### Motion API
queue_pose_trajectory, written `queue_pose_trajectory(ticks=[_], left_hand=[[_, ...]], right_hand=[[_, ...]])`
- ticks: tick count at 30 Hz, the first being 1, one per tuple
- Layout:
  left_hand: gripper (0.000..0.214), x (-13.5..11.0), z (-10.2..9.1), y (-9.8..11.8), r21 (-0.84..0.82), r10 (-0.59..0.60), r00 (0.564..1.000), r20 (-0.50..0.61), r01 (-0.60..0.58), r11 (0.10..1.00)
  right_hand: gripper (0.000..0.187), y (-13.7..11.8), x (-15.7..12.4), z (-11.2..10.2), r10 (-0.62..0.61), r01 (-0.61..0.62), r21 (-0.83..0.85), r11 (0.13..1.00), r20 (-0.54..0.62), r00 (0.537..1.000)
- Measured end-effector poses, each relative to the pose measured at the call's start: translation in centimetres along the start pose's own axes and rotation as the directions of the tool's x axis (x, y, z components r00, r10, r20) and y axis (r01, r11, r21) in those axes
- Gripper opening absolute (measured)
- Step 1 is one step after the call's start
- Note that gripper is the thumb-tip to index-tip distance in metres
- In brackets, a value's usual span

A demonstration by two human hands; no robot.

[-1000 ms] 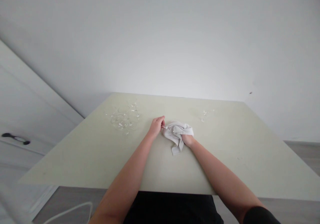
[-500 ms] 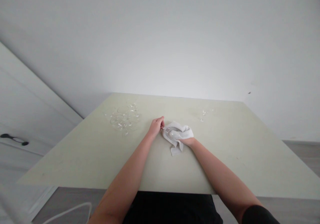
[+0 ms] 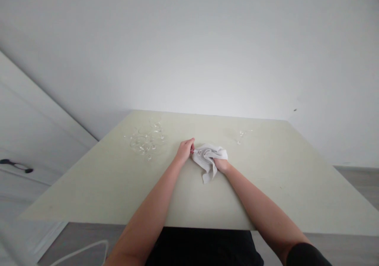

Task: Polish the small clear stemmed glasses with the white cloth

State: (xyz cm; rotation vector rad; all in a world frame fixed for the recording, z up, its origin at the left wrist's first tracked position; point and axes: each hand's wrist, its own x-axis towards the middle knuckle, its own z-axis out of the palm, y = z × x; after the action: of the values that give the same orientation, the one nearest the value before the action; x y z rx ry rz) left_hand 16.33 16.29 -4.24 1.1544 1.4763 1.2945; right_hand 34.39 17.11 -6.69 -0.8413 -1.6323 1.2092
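Note:
My left hand (image 3: pixel 185 149) is closed in a pinch on the stem of a clear glass whose bowl is wrapped in a white cloth (image 3: pixel 208 158). My right hand (image 3: pixel 221 164) is closed on that cloth from the right, most of its fingers hidden under the folds. Both hands hover just above the middle of the pale table (image 3: pixel 103 187). A loose corner of the cloth hangs down toward me.
Several clear glasses (image 3: pixel 145 140) stand grouped at the table's far left. One single clear glass (image 3: pixel 242 135) stands at the far right. A white cabinet with a dark handle (image 3: pixel 16 165) is on the left, a white wall behind.
My right hand has shifted the cloth a little around the glass, so the folds lie differently. My left hand has stayed put on the stem.

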Motion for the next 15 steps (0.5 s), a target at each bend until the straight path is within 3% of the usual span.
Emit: queue_pose_trajectory(ticks=[4, 8, 12, 15], left_hand=[[0.041, 0.0, -0.1, 0.0, 0.014, -0.007, 1.0, -0.006, 0.007, 1.0], [0.04, 0.1, -0.2, 0.1, 0.024, -0.023, 1.0, -0.003, 0.023, 0.999], [0.041, 0.1, -0.1, 0.2, 0.016, -0.034, 0.999, 0.005, 0.034, 0.999], [0.042, 0.1, 0.0, 0.2, 0.0, -0.025, 1.0, 0.014, 0.025, 1.0]], right_hand=[[0.043, 0.1, -0.3, -0.7, -0.016, 0.023, -0.066, 0.998, 0.101, 0.995], [0.056, 0.8, -0.7, -1.1, -0.008, 0.011, -0.015, 1.0, 0.17, 0.985], [0.064, 1.9, -1.1, -1.1, 0.108, -0.113, 0.024, 0.993, 0.144, 0.984], [0.061, 2.1, -1.3, -1.0, 0.16, -0.166, 0.041, 0.985, 0.119, 0.98]])
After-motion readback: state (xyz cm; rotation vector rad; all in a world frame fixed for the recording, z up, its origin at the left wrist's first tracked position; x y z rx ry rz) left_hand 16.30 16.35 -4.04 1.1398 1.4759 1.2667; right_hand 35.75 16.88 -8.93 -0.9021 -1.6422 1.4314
